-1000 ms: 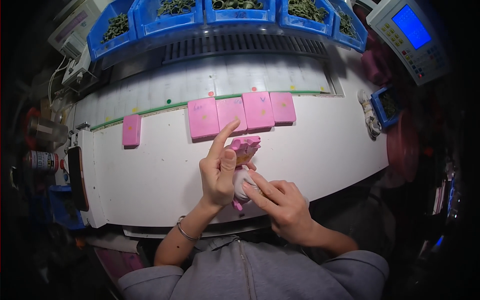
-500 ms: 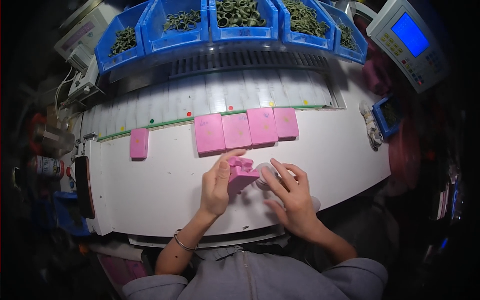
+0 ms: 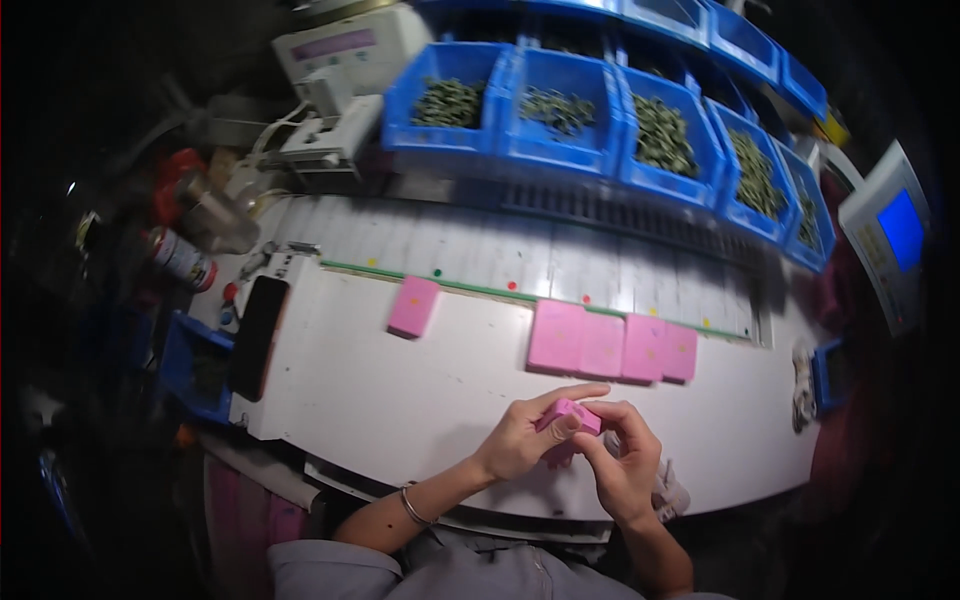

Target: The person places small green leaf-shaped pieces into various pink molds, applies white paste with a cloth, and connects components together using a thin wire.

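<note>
Left hand [image 3: 510, 442] gripping, one finger [image 3: 578, 391] extended, right hand [image 3: 632, 468] curled beside it, forearms [image 3: 378, 524] converging

A small bright-pink block [image 3: 585, 416], partly covered, is held tilted between the left hand [image 3: 518, 438] and right hand [image 3: 628, 468] above a white worktable [image 3: 400, 400], while a whitish bundle [image 3: 612, 440] shows half hidden beside the right hand.

A dark phone [image 3: 260, 338] lies near a red-and-white container [image 3: 183, 259].
</note>
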Demonstrator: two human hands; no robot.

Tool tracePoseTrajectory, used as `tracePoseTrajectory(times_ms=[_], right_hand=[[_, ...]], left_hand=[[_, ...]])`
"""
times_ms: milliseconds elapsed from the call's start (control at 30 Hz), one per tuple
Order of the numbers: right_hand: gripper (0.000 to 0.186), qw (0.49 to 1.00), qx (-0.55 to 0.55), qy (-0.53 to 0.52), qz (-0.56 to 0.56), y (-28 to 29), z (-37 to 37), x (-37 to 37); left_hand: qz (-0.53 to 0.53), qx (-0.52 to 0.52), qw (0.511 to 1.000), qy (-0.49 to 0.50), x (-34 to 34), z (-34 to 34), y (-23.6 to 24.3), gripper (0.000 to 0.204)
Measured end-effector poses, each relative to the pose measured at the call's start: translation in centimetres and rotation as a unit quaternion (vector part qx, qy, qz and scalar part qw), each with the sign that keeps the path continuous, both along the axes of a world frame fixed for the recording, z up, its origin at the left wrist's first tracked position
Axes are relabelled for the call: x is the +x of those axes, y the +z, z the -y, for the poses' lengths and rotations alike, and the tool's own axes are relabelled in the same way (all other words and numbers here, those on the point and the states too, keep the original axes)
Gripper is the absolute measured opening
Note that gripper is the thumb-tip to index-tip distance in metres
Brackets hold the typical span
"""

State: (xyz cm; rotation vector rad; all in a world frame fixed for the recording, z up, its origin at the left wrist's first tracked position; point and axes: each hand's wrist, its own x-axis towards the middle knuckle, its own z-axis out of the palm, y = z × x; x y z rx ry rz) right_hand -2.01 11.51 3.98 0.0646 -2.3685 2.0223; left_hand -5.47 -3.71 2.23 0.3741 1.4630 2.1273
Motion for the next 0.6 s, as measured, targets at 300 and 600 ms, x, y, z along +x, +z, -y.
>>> tracePoseTrajectory(times_ms=[300, 600], right_hand=[[0.033, 0.999, 0.035, 0.034, 0.012, -0.8, 0.7, 0.0], [0.02, 0.995, 0.085, 0.011, 0.042, -0.9, 1.6, 1.7]], left_hand=[[-0.098, -0.203, 0.909, 0.35, -14.0, 17.7, -3.2, 0.03], [-0.259, -0.597, 0.574, 0.498, -23.2, 26.4, -2.4, 0.026]])
